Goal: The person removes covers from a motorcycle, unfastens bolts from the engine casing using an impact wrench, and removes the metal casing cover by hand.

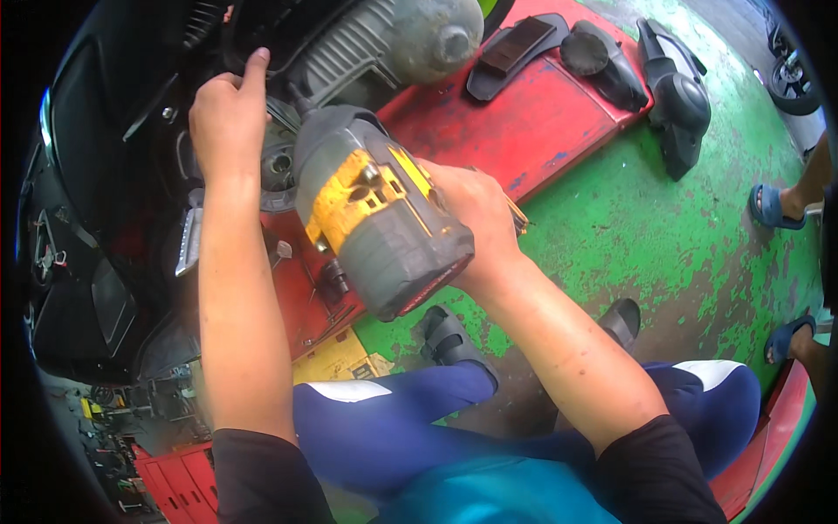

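My right hand grips a yellow-and-black cordless impact driver, its fingers mostly hidden behind the tool. The nose of the driver points up and away, at the finned engine casing of a black scooter. Whether its tip touches a bolt I cannot tell. My left hand is closed at the scooter's underside, just left of the driver's nose. Its thumb stretches up along a dark part, and whatever the curled fingers hold is hidden.
A red lift platform runs beneath the scooter, with dark removed covers on it. Another black cover lies on the worn green floor. Someone's sandalled foot is at the right. Red tool drawers stand lower left.
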`<move>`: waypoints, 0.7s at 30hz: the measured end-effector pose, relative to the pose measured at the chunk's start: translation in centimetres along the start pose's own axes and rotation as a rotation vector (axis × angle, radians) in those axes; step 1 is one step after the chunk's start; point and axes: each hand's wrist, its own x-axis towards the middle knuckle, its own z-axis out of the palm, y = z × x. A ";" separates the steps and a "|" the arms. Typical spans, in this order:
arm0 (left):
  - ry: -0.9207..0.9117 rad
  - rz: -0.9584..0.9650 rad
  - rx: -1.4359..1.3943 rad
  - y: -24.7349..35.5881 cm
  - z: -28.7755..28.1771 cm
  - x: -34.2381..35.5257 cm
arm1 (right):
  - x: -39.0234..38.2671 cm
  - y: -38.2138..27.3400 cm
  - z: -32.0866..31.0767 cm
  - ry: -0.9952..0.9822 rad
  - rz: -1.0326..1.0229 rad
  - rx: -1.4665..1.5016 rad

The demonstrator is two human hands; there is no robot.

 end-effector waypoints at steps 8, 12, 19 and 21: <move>0.566 0.361 -0.032 -1.3 2.3 1.7 | 0.5 -0.2 0.9 0.046 -0.047 0.007; 0.491 0.240 -0.100 -0.6 1.9 2.4 | 0.2 -0.3 1.0 0.021 -0.053 0.033; 0.747 0.465 -0.162 -0.7 2.1 4.0 | 0.7 -0.3 1.8 0.086 -0.062 0.031; 0.763 0.456 -0.154 -0.4 2.3 3.9 | 1.1 -0.1 1.3 0.071 -0.080 0.025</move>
